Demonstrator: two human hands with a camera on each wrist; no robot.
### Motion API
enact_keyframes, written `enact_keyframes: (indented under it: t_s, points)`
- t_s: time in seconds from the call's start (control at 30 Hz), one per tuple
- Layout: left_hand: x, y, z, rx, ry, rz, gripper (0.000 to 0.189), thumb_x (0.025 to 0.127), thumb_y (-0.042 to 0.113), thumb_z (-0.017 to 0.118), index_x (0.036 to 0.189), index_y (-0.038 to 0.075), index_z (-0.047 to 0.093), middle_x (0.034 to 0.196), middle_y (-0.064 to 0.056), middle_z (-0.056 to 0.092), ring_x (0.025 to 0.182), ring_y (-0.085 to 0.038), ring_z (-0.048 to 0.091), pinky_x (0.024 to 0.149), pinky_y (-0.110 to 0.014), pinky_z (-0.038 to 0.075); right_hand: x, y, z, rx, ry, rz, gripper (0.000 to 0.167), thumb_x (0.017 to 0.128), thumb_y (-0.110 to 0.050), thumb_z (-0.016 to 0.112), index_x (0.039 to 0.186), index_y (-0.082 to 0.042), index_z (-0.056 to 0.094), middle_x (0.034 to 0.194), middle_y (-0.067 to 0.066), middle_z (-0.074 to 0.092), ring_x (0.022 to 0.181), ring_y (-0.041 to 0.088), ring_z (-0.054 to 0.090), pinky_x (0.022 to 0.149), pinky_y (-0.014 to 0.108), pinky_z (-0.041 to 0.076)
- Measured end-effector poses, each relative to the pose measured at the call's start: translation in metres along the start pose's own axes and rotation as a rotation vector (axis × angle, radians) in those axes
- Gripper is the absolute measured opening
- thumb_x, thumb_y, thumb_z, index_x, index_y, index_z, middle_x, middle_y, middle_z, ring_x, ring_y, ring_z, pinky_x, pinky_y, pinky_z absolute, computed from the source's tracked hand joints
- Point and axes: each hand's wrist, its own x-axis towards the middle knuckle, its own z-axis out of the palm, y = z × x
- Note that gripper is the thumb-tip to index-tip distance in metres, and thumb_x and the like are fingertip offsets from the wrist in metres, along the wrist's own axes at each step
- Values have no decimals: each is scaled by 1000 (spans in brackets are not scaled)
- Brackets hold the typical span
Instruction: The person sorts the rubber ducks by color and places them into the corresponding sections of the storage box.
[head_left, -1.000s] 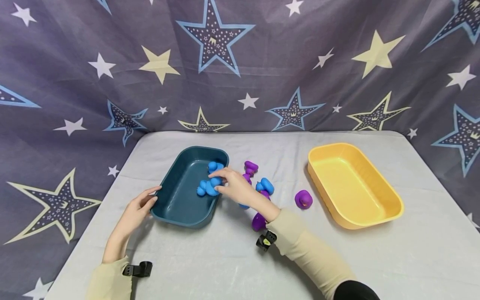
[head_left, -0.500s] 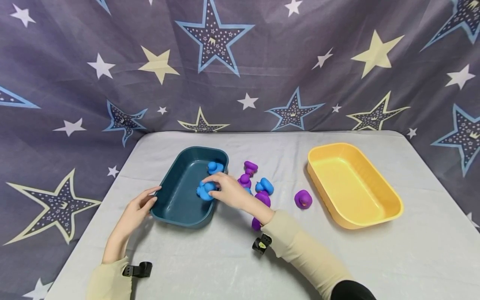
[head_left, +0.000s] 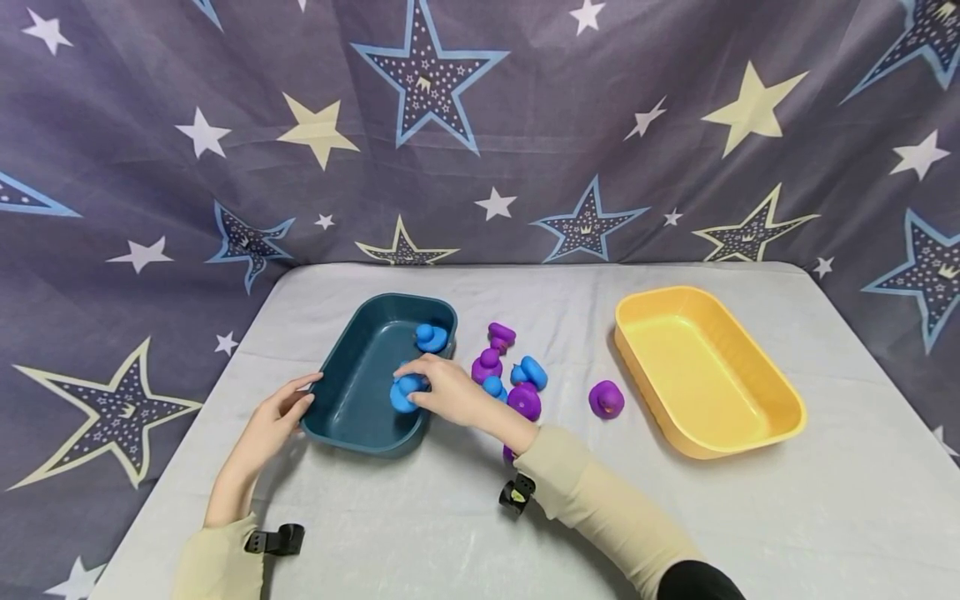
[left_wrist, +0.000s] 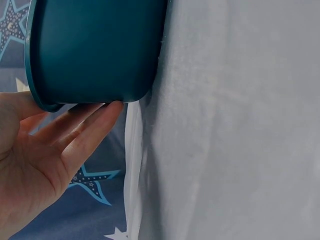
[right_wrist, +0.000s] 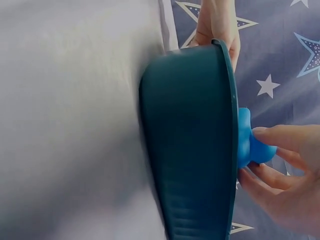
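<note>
Pinching the blue duck (head_left: 403, 397) in our right hand (head_left: 447, 393) at the mouth of the teal tub (head_left: 375, 445), our left hand (head_left: 266, 423) touching its outside, we expect a light, smooth, slightly squeezable toy, best gripped gently where head meets body.

One dark teal oblong plastic tub (head_left: 362, 367) toward the left edge of the white-cloth-covered table (head_left: 420, 533), one yellow oblong plastic tub (head_left: 697, 371) toward the right: two tubs. Five purple rubber ducks (head_left: 606, 401), one mostly hidden; at least four blue rubber ducks (head_left: 431, 338).
</note>
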Motion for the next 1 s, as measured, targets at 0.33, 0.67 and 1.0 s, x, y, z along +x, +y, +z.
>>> enact_keyframes:
  t_s: [0.33, 0.67, 1.0]
  points:
    - [0, -1, 0, 9, 5, 2, 37, 93, 12, 44, 128, -2, 42, 106, -27, 55, 73, -3, 51, 53, -27, 45, 0, -5, 3, -15, -45, 31, 32, 86, -13, 58, 118, -11, 56, 121, 8, 51, 109, 16, 48, 88, 24, 40]
    - [0, 0, 0, 12, 3, -6, 37, 94, 13, 43, 128, -1, 42, 107, -28, 55, 75, -2, 51, 55, -27, 46, 0, -9, 4, -31, -60, 21, 32, 85, -12, 58, 118, -11, 57, 121, 8, 51, 112, 16, 46, 86, 22, 40]
    - [0, 1, 0, -13, -13, -13, 38, 94, 12, 43, 129, -2, 40, 108, -29, 54, 76, -2, 52, 56, -27, 46, 1, -7, 4, -16, -84, 0, 32, 85, -11, 59, 117, -9, 57, 112, 10, 54, 105, 20, 49, 81, 21, 41]
